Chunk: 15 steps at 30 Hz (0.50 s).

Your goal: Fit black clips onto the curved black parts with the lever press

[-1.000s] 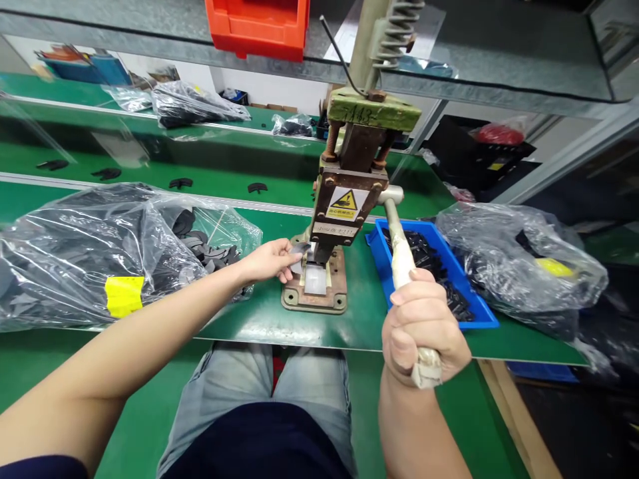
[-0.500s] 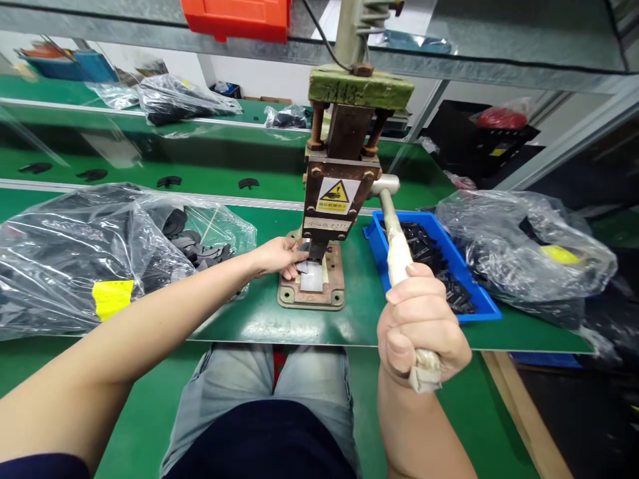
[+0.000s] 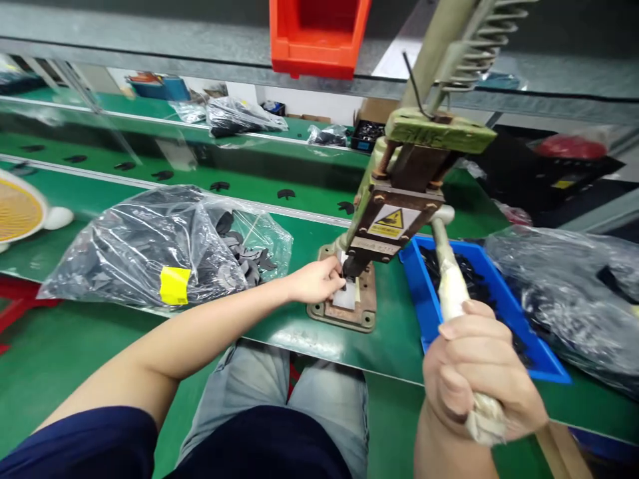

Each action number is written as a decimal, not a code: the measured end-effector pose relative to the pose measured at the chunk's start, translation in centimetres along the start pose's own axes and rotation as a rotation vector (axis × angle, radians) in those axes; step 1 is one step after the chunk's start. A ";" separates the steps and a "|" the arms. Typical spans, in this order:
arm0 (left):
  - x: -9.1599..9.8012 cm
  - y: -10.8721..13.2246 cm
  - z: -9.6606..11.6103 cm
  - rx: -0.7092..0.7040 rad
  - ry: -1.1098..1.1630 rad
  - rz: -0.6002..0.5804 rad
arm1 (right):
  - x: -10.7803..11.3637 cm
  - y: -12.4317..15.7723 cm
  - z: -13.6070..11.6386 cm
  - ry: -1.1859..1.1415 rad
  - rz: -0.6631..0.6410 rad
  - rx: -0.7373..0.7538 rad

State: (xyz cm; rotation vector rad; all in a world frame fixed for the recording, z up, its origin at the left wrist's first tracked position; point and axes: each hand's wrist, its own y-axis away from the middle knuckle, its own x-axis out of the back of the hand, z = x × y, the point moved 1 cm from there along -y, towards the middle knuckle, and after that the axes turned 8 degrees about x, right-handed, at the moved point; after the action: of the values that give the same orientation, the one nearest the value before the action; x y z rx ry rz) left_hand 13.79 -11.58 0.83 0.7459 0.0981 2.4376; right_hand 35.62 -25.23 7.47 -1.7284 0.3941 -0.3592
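Tabletop separates press from edge; right hand clamps lever, left hand's grip unclear.

The left arm stretches from lower left toward center, its left-hand grip pinched; the right-hand grip makes a tight fist at lower right.
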 end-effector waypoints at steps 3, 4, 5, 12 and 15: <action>4.1 1.7 -1.6 -0.115 -0.180 0.036 | -0.3 0.3 0.5 -0.003 0.053 0.000; 6.1 2.1 -2.5 -0.099 -0.243 0.080 | -0.5 0.4 0.6 -0.002 0.082 0.004; 8.2 2.4 -3.5 -0.064 -0.424 0.152 | -0.6 0.5 0.6 0.000 0.108 0.015; 15.4 2.7 -9.2 0.019 -1.068 -0.026 | -0.9 0.6 0.7 0.007 0.129 0.016; 14.8 2.3 -9.3 0.008 -1.153 -0.065 | -0.7 0.5 0.6 0.011 0.094 0.004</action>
State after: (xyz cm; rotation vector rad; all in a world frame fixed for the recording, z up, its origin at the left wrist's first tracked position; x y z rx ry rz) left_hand -2.32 -4.37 0.81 1.9539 -0.3093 1.6116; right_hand 35.26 -24.53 6.86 -1.6983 0.4810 -0.3016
